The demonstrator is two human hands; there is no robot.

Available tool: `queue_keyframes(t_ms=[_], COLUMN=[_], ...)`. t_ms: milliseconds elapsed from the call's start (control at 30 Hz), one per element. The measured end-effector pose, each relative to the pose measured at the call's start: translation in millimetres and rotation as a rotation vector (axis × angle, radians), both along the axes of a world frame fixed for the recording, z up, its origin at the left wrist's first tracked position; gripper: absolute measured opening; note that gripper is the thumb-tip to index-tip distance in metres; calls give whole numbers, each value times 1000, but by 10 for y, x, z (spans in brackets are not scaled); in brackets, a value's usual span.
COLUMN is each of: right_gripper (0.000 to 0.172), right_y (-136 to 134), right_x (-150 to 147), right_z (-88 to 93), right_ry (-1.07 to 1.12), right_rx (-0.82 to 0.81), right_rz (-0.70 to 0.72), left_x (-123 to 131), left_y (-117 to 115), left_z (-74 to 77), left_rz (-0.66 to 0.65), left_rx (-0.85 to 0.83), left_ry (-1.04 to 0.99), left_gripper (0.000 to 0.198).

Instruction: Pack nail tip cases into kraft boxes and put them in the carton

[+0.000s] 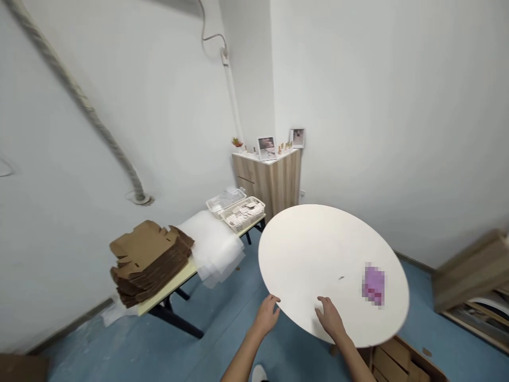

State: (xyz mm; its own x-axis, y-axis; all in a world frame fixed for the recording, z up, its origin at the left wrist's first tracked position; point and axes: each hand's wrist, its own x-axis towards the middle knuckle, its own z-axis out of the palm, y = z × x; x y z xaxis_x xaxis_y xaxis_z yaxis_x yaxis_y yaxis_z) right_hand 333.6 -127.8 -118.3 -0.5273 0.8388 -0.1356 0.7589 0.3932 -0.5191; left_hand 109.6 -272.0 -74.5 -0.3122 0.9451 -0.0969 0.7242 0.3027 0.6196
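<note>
My left hand (pixel 266 317) is at the near left edge of a round white table (pixel 310 239), fingers apart and holding nothing. Over the near part of the tabletop, my right hand (pixel 330 317) has its fingers spread, also with nothing in them. Whether either hand touches the table I cannot tell. Right of my right hand lies a purple item (pixel 374 285), blurred into blocks so its kind is hidden. A small dark sliver (pixel 341 278) rests on the tabletop between them.
A narrow table (pixel 167 292) at left bears flattened brown cardboard boxes (pixel 151 254), white foam sheets (pixel 210 239) and white baskets (pixel 243 213). A wooden cabinet (pixel 274 185) stands in the corner. An open carton (pixel 397 361) sits below the round table, and a wooden shelf (pixel 469 270) is at right.
</note>
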Motion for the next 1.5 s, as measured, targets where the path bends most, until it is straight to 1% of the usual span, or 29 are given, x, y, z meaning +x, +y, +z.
queue_keyframes(t_ms=[100, 200, 333, 433, 500, 600, 700, 767, 867, 967, 1100, 1233, 1333, 1400, 1500], right_gripper=[42, 39, 33, 31, 30, 28, 26, 26, 27, 28, 30, 33, 35, 37, 39], right_y=[-31, -24, 75, 217, 335, 552, 804, 961, 1140, 1252, 1362, 1469, 1544, 1593, 1660], right_x=[-708, -1257, -1752, -2017, -2169, -2368, -2527, -2609, -2698, -2755, -2849, -3053, -3284, -3456, -3706], right_z=[7, 30, 53, 82, 115, 182, 254, 297, 339, 340, 289, 243, 241, 253, 280], right_ry=[4, 23, 9, -6, -20, -48, -56, -48, -25, 16, 78, 128, 145, 149, 146], right_rx=[-29, -85, -195, -193, -174, -164, -162, -165, -182, -214, -248, -254, -244, -245, -249], right_rz=[33, 81, 155, 192, 212, 243, 265, 268, 269, 260, 209, 125, 60, 33, 7], left_x=[-647, -1190, -1762, -2058, -2190, -2323, -2447, -2558, -2787, -3091, -3629, -4344, -4945, -5323, -5793], left_y=[-152, -189, -137, -43, 55, 252, 477, 615, 788, 953, 1236, 1600, 1888, 2074, 2331], left_z=[118, 234, 305, 315, 307, 271, 235, 237, 299, 406, 512, 508, 446, 376, 234], left_rz=[59, 125, 233, 281, 299, 325, 342, 351, 380, 422, 428, 442, 466, 477, 494], left_rx=[-60, -74, -51, -38, -25, -8, 10, 32, 57, 77, 154, 272, 328, 332, 300], left_ry=[4, 17, 23, 14, -1, -27, -44, -44, -23, 16, 81, 187, 276, 305, 315], left_gripper=[29, 29, 29, 28, 27, 25, 23, 23, 21, 19, 19, 17, 30, 38, 48])
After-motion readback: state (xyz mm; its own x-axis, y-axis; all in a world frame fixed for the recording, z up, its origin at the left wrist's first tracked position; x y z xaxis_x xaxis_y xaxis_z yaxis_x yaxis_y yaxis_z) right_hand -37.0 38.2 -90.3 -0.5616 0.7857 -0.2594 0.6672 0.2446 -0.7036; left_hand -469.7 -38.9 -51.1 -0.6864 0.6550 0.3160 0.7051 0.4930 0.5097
